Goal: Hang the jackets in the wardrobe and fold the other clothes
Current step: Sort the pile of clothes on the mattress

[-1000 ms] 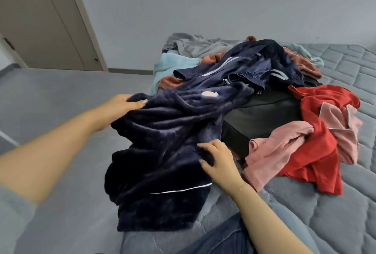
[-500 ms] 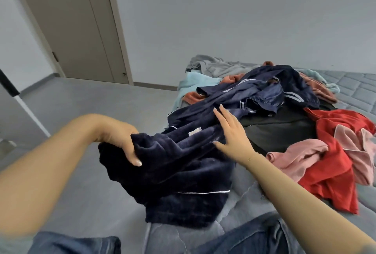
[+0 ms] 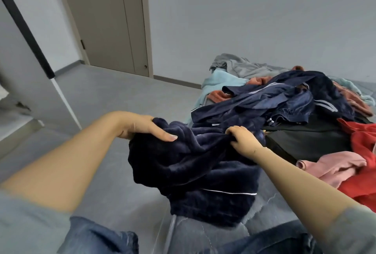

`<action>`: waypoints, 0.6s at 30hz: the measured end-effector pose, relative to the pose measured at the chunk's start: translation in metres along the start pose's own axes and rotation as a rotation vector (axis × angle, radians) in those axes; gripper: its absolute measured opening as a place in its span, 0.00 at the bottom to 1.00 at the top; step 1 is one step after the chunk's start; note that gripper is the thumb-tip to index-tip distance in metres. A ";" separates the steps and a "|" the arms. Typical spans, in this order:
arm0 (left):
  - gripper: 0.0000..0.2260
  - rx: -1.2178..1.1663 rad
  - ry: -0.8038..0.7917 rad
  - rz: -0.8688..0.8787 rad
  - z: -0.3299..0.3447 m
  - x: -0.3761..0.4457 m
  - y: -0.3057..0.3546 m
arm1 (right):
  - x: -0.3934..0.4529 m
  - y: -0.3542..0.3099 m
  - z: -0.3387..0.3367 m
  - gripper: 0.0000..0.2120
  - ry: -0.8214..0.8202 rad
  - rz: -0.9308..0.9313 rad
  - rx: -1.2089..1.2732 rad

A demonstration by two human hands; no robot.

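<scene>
A grey quilted bed (image 3: 264, 213) carries a heap of clothes (image 3: 284, 95). At its near edge, a dark navy plush garment (image 3: 193, 172) hangs, gripped by the left hand (image 3: 142, 129) and right hand (image 3: 242, 138).

A closed beige door (image 3: 114, 21) stood in the grey wall (image 3: 254, 19); grey floor (image 3: 114, 99) met the quilted grey mattress (image 3: 205, 235).

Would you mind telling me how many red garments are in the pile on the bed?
1 that I can see: the red garment at the pile's right edge, draped beside the pink top and running out of frame. Others may be buried under the pile.
</scene>
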State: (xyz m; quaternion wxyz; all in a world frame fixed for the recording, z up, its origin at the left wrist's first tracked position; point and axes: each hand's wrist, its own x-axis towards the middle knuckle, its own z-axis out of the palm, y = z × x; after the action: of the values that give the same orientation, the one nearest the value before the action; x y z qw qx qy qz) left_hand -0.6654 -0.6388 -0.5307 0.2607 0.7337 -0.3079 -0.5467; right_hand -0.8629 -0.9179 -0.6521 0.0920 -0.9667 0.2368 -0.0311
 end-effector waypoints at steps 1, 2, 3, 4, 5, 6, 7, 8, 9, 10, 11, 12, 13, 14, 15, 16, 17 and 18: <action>0.16 0.027 0.154 0.052 0.000 0.006 0.001 | -0.007 -0.001 -0.006 0.17 0.005 -0.020 0.035; 0.16 0.036 0.345 0.103 -0.002 0.013 0.002 | -0.016 -0.003 -0.013 0.17 0.004 -0.058 0.051; 0.16 -0.002 0.529 0.144 -0.005 0.019 0.004 | -0.027 -0.006 -0.020 0.16 0.000 -0.107 0.062; 0.18 -0.075 0.672 0.173 -0.009 0.023 0.005 | -0.040 -0.011 -0.025 0.17 -0.009 -0.154 0.075; 0.20 -0.158 0.754 0.196 -0.013 0.027 0.005 | -0.053 -0.016 -0.028 0.17 -0.025 -0.200 0.092; 0.20 -0.231 0.781 0.226 -0.015 0.029 0.005 | -0.066 -0.020 -0.029 0.17 -0.052 -0.236 0.111; 0.19 -0.274 0.769 0.258 -0.016 0.030 0.005 | -0.078 -0.025 -0.028 0.18 -0.082 -0.261 0.134; 0.17 -0.281 0.736 0.284 -0.015 0.031 0.005 | -0.087 -0.028 -0.027 0.19 -0.095 -0.273 0.168; 0.15 -0.264 0.693 0.303 -0.013 0.031 0.004 | -0.092 -0.030 -0.026 0.23 -0.081 -0.273 0.222; 0.13 -0.234 0.650 0.317 -0.010 0.031 0.003 | -0.093 -0.030 -0.027 0.29 -0.051 -0.256 0.292; 0.12 -0.197 0.616 0.326 -0.008 0.030 0.003 | -0.089 -0.026 -0.028 0.38 -0.016 -0.231 0.339; 0.13 -0.155 0.593 0.321 -0.006 0.030 0.003 | -0.082 -0.019 -0.031 0.46 0.010 -0.199 0.318; 0.16 -0.113 0.571 0.295 -0.006 0.029 0.003 | -0.072 -0.010 -0.033 0.52 0.016 -0.155 0.229; 0.20 -0.082 0.538 0.244 -0.006 0.027 0.003 | -0.062 0.000 -0.036 0.56 -0.013 -0.105 0.112; 0.25 -0.068 0.497 0.175 -0.006 0.025 0.003 | -0.053 0.008 -0.039 0.57 -0.076 -0.072 0.008; 0.28 -0.061 0.451 0.106 -0.007 0.023 0.003 | -0.045 0.015 -0.039 0.56 -0.157 -0.056 -0.055; 0.30 -0.053 0.411 0.055 -0.008 0.022 0.003 | -0.038 0.018 -0.037 0.53 -0.240 -0.050 -0.082; 0.29 -0.033 0.378 0.021 -0.009 0.021 0.003 | -0.032 0.019 -0.035 0.48 -0.316 -0.041 -0.072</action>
State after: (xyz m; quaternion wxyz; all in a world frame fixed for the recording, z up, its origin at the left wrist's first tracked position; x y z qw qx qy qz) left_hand -0.6530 -0.6560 -0.5401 0.3313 0.8158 -0.2521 -0.4015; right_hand -0.9032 -0.9252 -0.6222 0.0926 -0.9669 0.2005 0.1280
